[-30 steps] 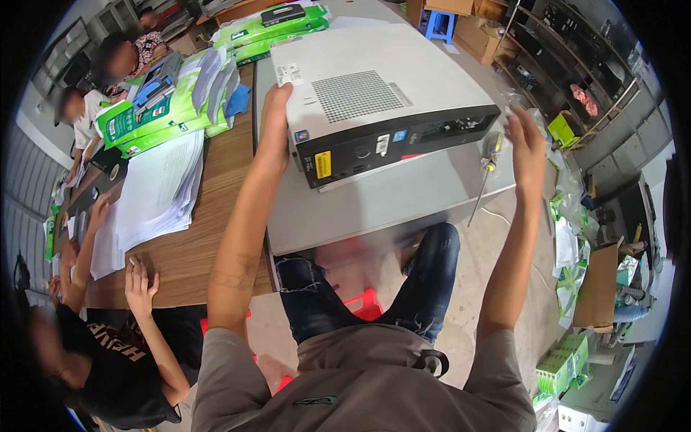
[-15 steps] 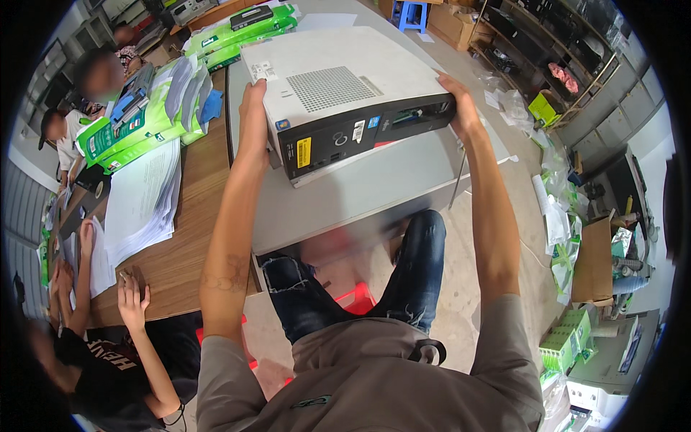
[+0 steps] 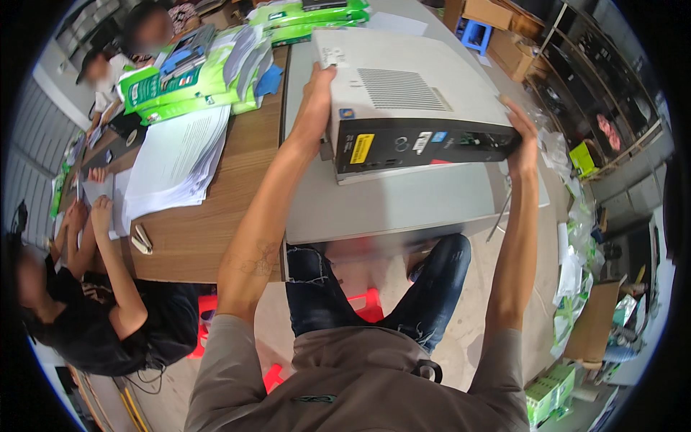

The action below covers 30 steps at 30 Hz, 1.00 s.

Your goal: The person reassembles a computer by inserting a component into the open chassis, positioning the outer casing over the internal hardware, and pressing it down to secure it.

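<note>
A desktop computer case (image 3: 417, 57) with a pale metal cover, a vented patch and a black front panel is between my two hands above the grey table (image 3: 324, 212). Its front panel faces me and carries a yellow sticker and a slot at its right end. My left hand (image 3: 314, 108) grips the left side near the front corner. At the right front corner my right hand (image 3: 524, 140) is closed round the edge, fingers on the top. A pale edge shows under the case; whether the case rests on something there I cannot tell.
Left, a wooden table (image 3: 245, 216) bears a paper stack (image 3: 176, 162), green paper packs (image 3: 187, 93) and a small pale stapler-like tool (image 3: 142, 240). A co-worker (image 3: 93, 317) sits there handling paper. Shelving (image 3: 597, 86) and a cardboard box (image 3: 594, 320) stand right; a blue stool (image 3: 475, 34) stands behind.
My view has shifted, so the scene sits farther right. Both hands still grip the case, which is turned slightly. The co-worker's near hand has moved to the paper, leaving the small tool on the table.
</note>
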### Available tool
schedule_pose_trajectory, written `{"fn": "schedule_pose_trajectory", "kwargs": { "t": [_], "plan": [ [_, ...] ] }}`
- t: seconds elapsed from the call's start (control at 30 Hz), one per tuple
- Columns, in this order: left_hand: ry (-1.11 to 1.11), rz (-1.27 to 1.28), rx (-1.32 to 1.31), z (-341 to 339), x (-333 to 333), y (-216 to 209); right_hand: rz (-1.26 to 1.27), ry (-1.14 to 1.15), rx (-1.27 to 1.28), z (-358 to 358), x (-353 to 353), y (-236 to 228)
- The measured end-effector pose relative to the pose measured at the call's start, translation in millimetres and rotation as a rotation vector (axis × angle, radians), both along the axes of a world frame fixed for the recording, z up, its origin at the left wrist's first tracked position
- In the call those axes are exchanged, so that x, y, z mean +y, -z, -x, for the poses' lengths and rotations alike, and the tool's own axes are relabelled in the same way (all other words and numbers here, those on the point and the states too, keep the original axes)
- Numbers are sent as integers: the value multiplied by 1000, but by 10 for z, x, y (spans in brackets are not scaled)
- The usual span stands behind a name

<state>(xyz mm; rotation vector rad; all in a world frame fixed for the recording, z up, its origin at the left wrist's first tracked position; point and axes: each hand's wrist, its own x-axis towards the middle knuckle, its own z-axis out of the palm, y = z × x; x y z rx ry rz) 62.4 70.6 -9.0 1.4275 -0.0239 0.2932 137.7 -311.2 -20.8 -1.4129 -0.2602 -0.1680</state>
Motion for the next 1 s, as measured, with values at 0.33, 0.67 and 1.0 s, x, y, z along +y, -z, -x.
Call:
{"fn": "schedule_pose_trajectory", "kwargs": {
  "t": [0.33, 0.67, 1.0],
  "plan": [
    [-81, 119, -76, 125, 55, -87, -91, 19, -196, -56, 54, -575],
    [-265, -169, -240, 497, -277, -669, -383, 138, -246, 252, 56, -463],
    [50, -200, -844, 854, -18, -1486, -468, 155, -86, 839, 145, -596]
  ]
}}
